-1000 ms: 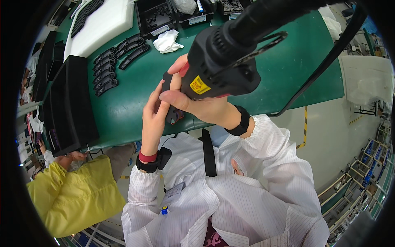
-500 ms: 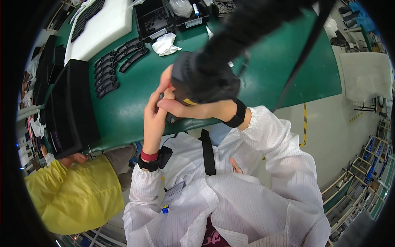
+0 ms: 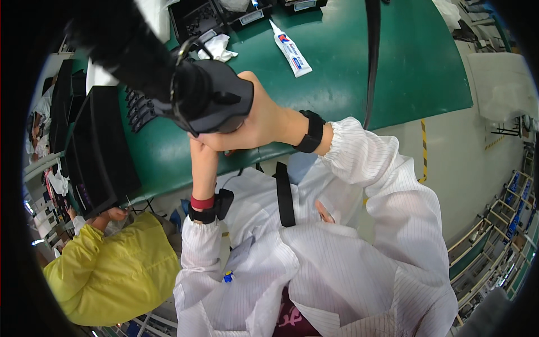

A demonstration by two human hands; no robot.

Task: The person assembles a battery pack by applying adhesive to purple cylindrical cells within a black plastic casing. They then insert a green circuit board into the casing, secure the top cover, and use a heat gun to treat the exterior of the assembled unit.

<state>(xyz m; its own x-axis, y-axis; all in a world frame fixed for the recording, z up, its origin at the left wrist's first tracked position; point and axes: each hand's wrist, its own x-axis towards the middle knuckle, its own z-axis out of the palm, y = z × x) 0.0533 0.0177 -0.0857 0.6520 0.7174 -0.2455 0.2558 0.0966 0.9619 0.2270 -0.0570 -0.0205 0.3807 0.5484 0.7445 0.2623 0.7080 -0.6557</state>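
My right hand [image 3: 260, 121] is wrapped round a dark grey, rounded tool body [image 3: 227, 92] with a thick black shaft [image 3: 120, 42] running up to the left; its exact kind does not show. My left hand [image 3: 203, 157] comes up from below, under the tool and my right hand, and its fingers are hidden there. Whatever lies between the two hands cannot be seen. Both hands are over the near edge of the green table [image 3: 342, 84].
A white tube with a pointed nozzle [image 3: 292, 51] and a crumpled white tissue [image 3: 220, 49] lie on the table. Black parts [image 3: 138, 112] sit at left beside a black panel [image 3: 104, 149]. Bins [image 3: 193, 19] stand behind; a black strap [image 3: 371, 62] hangs. A person in yellow [image 3: 120, 269] is left.
The tool has swung left and turned, uncovering the white tube. My right hand has moved from beside my left fingers to a grip round the tool body, now covering those fingers.
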